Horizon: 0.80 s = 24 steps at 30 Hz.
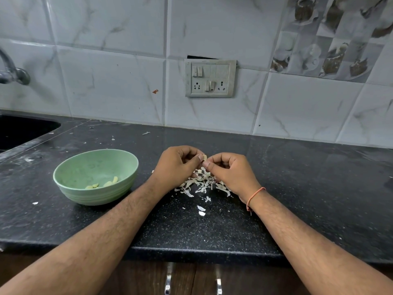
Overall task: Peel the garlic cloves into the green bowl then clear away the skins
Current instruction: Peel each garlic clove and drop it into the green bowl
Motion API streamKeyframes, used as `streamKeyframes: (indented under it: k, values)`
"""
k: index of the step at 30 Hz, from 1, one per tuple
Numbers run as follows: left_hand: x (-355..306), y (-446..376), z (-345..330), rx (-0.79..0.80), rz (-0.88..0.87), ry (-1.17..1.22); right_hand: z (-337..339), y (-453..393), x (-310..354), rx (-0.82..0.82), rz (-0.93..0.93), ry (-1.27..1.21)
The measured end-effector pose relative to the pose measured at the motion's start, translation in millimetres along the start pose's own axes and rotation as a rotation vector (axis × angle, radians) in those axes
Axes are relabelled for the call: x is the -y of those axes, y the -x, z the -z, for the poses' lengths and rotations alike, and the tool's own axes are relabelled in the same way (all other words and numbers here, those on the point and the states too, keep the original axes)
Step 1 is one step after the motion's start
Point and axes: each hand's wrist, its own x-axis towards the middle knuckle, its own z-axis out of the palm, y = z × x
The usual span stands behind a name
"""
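Both hands, L [177, 165] & R [228, 171], pinching garlic clove [204, 157] betw. fingertips, above skins [202, 184].

Green bowl [95, 177] blocks the left; skins [202, 184] litter the middle; counter [308, 177] right lies open.

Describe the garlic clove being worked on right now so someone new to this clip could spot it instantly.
Start at the black countertop, right of the green bowl. Above the pile of skins, the left hand and right hand meet fingertip to fingertip. The garlic clove is the small pale piece pinched between them, held up, unlike the cloves lying in the bowl.
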Motion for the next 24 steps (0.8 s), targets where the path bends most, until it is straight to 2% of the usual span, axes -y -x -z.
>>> streamKeyframes:
  k: [16,24]
  values:
    - [5.9,-2.5,-2.4,0.092,0.032,-0.081,-1.4,1.6,1.4,-0.005,0.045,0.039]
    - [5.0,0.4,-2.2,0.079,-0.023,-0.198,1.5,-0.1,4.0,-0.072,0.021,-0.068]
